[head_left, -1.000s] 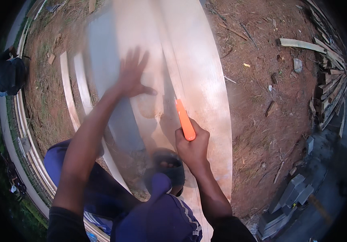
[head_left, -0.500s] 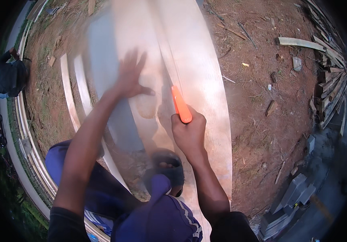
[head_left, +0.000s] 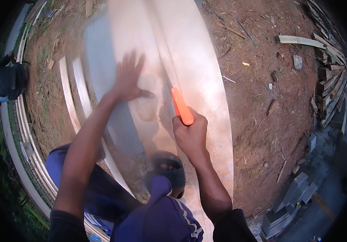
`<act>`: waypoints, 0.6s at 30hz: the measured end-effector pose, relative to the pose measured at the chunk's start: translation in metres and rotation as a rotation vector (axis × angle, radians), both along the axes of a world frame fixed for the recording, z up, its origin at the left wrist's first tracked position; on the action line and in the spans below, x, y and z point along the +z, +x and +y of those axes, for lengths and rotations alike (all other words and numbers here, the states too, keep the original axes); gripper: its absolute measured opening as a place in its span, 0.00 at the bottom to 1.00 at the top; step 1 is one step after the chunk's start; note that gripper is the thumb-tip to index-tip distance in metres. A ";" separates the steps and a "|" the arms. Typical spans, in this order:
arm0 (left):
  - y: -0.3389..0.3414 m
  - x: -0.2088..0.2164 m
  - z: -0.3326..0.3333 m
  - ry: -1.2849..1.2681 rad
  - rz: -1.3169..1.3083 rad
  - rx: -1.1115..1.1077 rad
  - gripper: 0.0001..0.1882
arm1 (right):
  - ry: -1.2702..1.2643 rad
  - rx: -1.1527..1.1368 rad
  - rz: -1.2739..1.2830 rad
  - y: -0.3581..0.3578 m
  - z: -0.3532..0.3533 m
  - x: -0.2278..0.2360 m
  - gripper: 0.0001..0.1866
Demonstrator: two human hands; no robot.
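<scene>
A long, pale plywood sheet point(head_left: 209, 80) stretches away from me, with a thin line running lengthwise along it. My right hand point(head_left: 191, 129) is wrapped round the orange handle point(head_left: 184, 111) of a handsaw. The saw's thin blade is seen nearly edge-on, pointing away from me along the line, and I cannot make out its teeth. To the left of the saw, my left hand point(head_left: 130, 80) lies on the sheet with its fingers spread, holding nothing. My foot in dark footwear point(head_left: 169, 171) is near the sheet's close end, below my bent knee.
A grey panel point(head_left: 101, 56) shows along the sheet's left side. Two narrow wood strips point(head_left: 69, 94) lie on the brown ground beyond it. Stacked timber point(head_left: 332, 92) and grey blocks point(head_left: 292, 201) stand at the right. Another person point(head_left: 10, 78) is at the far left.
My right hand and the saw handle have shifted slightly toward me. My left hand stays spread at almost the same spot on the sheet.
</scene>
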State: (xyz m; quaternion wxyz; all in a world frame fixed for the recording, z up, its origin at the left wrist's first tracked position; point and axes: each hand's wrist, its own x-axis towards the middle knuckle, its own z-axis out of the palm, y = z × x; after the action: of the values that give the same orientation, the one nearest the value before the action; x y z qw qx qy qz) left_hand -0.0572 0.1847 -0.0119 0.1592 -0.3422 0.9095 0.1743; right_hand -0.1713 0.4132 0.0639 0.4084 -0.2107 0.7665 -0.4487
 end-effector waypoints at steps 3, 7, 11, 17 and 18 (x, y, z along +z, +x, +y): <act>0.005 -0.004 -0.009 -0.053 0.155 -0.042 0.75 | 0.034 0.024 -0.015 -0.007 -0.027 0.001 0.10; 0.022 -0.010 -0.003 -0.046 0.055 -0.018 0.75 | -0.061 -0.011 0.003 0.040 0.099 0.034 0.20; 0.018 -0.011 0.001 -0.037 0.090 -0.022 0.76 | 0.091 -0.004 0.105 0.054 0.173 0.074 0.24; 0.001 -0.010 -0.004 -0.045 0.129 -0.043 0.76 | 0.065 0.027 0.042 -0.009 -0.026 -0.001 0.18; 0.006 -0.011 -0.005 -0.048 0.149 -0.045 0.76 | 0.109 0.036 -0.016 -0.007 -0.025 0.008 0.19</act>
State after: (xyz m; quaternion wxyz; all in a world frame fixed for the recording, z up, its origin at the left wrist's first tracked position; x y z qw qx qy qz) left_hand -0.0513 0.1799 -0.0230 0.0866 -0.3116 0.9302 0.1738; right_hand -0.1785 0.3879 0.0715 0.4332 -0.1984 0.7826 -0.4007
